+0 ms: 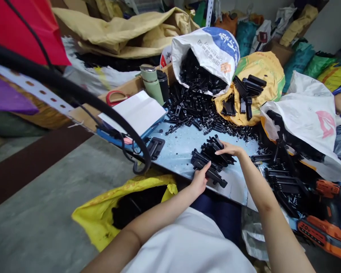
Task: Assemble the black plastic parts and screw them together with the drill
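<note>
A stack of flat black plastic parts (pixel 211 161) lies on the pale blue tabletop (pixel 179 149) in front of me. My left hand (pixel 200 178) presses against the near end of the stack, fingers curled round its edge. My right hand (pixel 229 149) rests on the far top of the same stack, fingers closed over the parts. Both hands hold the stack between them.
A white sack (pixel 213 49) spills black parts (pixel 193 106) onto the table. Behind it lie a yellow bag (pixel 258 68) with more parts, a green flask (pixel 152 83), red scissors (pixel 115 96) and a white notebook (pixel 136 112). An orange drill (pixel 324 227) is at right; a yellow bag (pixel 102 216) sits on the floor.
</note>
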`<action>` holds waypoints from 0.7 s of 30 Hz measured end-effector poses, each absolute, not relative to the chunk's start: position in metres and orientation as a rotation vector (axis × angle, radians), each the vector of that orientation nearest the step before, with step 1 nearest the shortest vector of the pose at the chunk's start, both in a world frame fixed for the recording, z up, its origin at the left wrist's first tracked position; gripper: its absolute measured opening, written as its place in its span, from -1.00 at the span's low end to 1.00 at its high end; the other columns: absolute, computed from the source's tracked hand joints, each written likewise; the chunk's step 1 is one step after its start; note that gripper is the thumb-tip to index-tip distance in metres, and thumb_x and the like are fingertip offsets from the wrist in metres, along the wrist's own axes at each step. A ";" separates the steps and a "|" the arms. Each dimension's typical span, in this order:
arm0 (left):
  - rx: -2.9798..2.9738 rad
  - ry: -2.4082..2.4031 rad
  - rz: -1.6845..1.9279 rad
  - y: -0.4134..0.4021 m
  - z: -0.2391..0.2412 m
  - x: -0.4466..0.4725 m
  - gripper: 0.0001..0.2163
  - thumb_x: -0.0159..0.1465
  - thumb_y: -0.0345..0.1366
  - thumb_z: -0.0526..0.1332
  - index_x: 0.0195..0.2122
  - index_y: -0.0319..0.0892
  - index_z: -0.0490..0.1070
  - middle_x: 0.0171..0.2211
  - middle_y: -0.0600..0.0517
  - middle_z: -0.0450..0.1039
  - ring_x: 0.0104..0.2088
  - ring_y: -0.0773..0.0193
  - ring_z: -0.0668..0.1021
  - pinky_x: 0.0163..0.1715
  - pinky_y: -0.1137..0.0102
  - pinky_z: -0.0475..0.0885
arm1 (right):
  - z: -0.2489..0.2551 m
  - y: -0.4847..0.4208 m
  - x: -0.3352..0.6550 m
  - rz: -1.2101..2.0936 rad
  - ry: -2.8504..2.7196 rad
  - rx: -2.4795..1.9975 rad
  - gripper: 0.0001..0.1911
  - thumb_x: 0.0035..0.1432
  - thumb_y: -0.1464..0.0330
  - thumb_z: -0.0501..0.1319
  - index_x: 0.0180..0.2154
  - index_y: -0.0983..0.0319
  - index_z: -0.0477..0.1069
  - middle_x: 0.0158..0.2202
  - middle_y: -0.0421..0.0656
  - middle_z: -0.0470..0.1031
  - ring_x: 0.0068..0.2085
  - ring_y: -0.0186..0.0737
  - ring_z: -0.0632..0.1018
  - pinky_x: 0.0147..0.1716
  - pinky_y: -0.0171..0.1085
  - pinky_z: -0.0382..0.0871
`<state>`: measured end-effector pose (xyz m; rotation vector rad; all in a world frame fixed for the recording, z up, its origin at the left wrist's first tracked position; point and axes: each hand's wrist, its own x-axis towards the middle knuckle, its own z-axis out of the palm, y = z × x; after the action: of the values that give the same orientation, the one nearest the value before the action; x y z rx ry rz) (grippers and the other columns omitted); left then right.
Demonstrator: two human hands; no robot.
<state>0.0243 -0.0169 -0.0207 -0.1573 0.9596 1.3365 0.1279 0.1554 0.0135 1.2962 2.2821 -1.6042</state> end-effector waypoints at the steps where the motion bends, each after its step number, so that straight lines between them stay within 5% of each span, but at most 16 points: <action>1: -0.154 0.951 1.387 -0.017 -0.021 0.026 -0.76 0.00 -0.31 0.37 -0.31 -0.23 0.42 -0.33 -0.04 0.53 -0.26 0.15 0.57 -0.17 0.28 0.46 | 0.014 0.150 0.128 -1.627 2.271 1.326 -0.28 -0.27 0.20 0.39 0.00 0.22 0.32 0.03 -0.14 0.39 0.07 -0.08 0.37 0.10 -0.14 0.20; 8: -0.183 0.805 1.525 -0.024 -0.017 0.033 -0.62 -0.06 -0.31 0.39 -0.19 -0.19 0.40 -0.29 -0.01 0.54 -0.19 0.12 0.56 -0.12 0.22 0.44 | 0.033 0.109 0.125 -1.730 1.848 1.497 -0.59 -0.09 0.16 0.29 -0.19 0.22 0.39 -0.22 -0.12 0.53 -0.21 -0.12 0.54 -0.20 -0.19 0.46; 15: -0.307 0.797 1.566 -0.119 -0.008 -0.027 -0.70 0.07 -0.14 0.28 -0.22 -0.20 0.46 -0.25 -0.03 0.54 -0.09 0.01 0.51 -0.06 0.19 0.43 | 0.047 0.037 0.046 -1.415 2.183 1.057 -0.42 -0.19 -0.01 0.31 -0.18 0.22 0.45 -0.21 -0.17 0.52 -0.16 -0.10 0.50 -0.11 -0.17 0.38; 21: -0.454 1.195 1.510 -0.198 -0.068 -0.115 -0.53 0.13 0.10 0.10 -0.16 -0.19 0.45 -0.27 -0.09 0.54 -0.14 -0.04 0.53 -0.14 0.09 0.45 | -0.019 -0.034 -0.075 -1.361 1.913 0.752 -0.37 -0.18 -0.07 0.28 -0.16 0.22 0.49 -0.19 -0.14 0.53 -0.13 -0.05 0.51 -0.07 -0.16 0.36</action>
<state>-0.1149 -0.1980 -0.0675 -0.4543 1.1946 1.5100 -0.0745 -0.0341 -0.0191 0.7522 1.9132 -1.3608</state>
